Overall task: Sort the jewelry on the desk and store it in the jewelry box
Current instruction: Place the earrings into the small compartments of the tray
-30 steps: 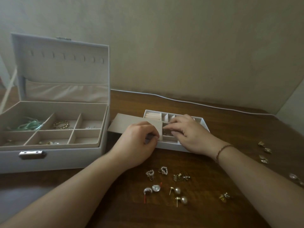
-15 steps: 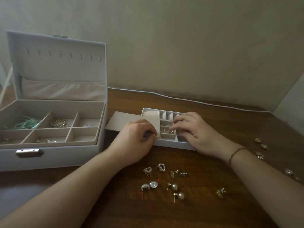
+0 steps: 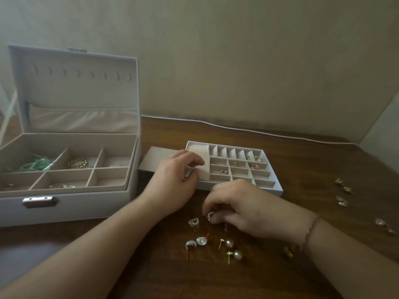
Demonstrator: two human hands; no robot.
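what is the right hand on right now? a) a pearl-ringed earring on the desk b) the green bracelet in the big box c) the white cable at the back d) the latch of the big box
A: the right hand is down on the desk in front of the divided tray, its fingertips pinching a small pearl-ringed earring beside its matching one.

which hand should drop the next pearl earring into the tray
Right. The right hand already pinches a pearl-ring earring just in front of the tray, while the left hand grips the tray's flap.
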